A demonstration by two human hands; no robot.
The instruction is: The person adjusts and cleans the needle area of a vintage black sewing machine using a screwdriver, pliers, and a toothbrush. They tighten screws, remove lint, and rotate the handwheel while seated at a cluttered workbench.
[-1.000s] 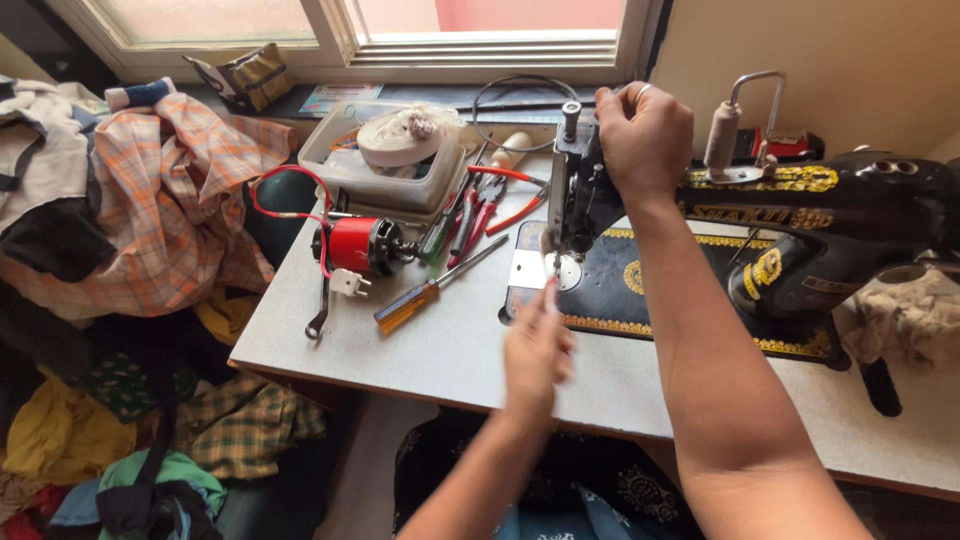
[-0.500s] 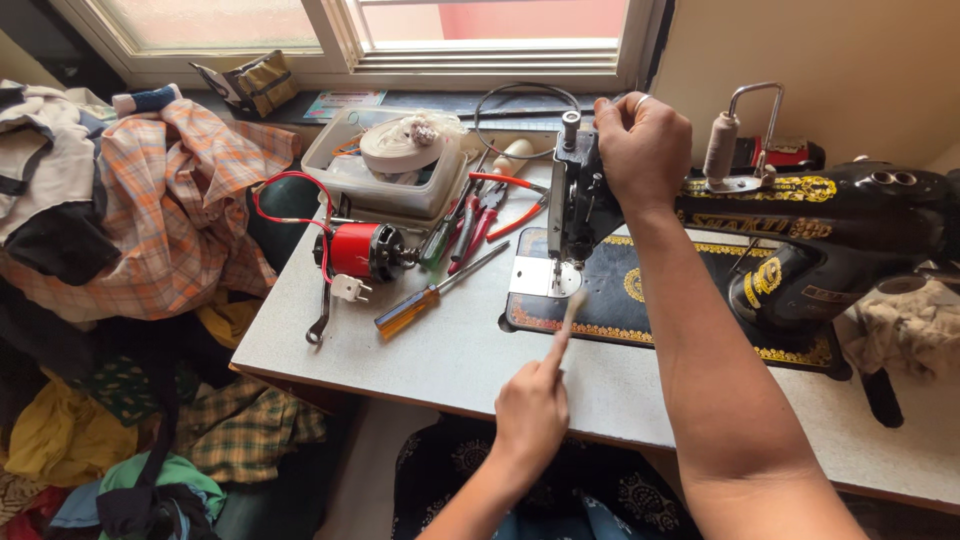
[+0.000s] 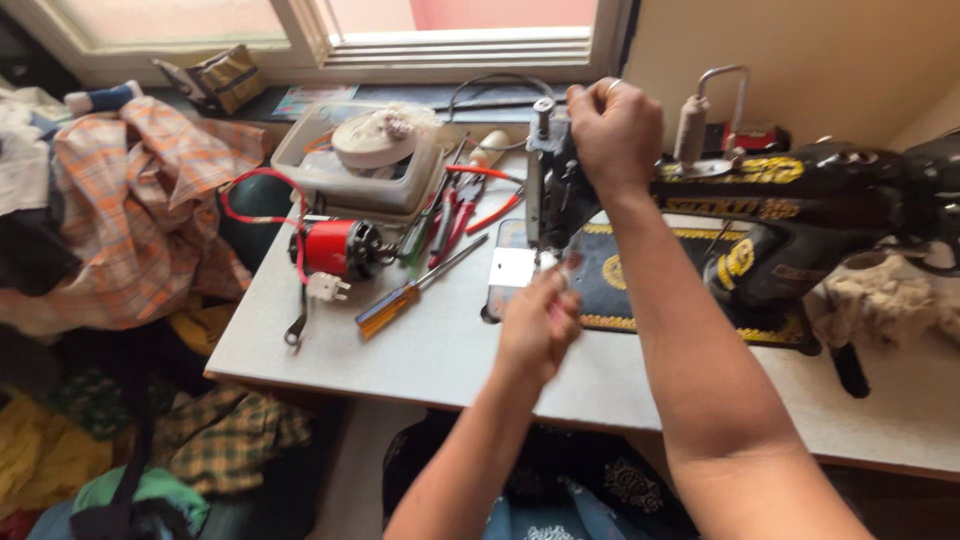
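Near the centre of the frame stands a black sewing machine (image 3: 790,200) with yellow ornament, set on a pale table (image 3: 440,350) whose near edge runs across the lower middle. The right hand (image 3: 612,130) is at the upper middle of the frame, closed in a fist around the top of the machine's head end, with a ring showing on one finger. The left hand (image 3: 537,325) sits just below the centre, fingers curled shut around a thin tool whose tip points up at the shiny metal plate (image 3: 515,268) under the needle area; the tool itself is too blurred and too hidden by the hand to name. To the left of the machine, on the table, lie a screwdriver (image 3: 415,290) with an orange handle, a small red motor (image 3: 335,248) with a red wire, and a cluster of red-handled pliers (image 3: 462,208). Behind them, toward the upper left, a clear plastic box (image 3: 345,165) carries a round whitish object on top. A heap of checked orange cloth (image 3: 140,210) fills the left side of the frame, and a crumpled pale rag (image 3: 885,300) lies at the right edge beside the machine.
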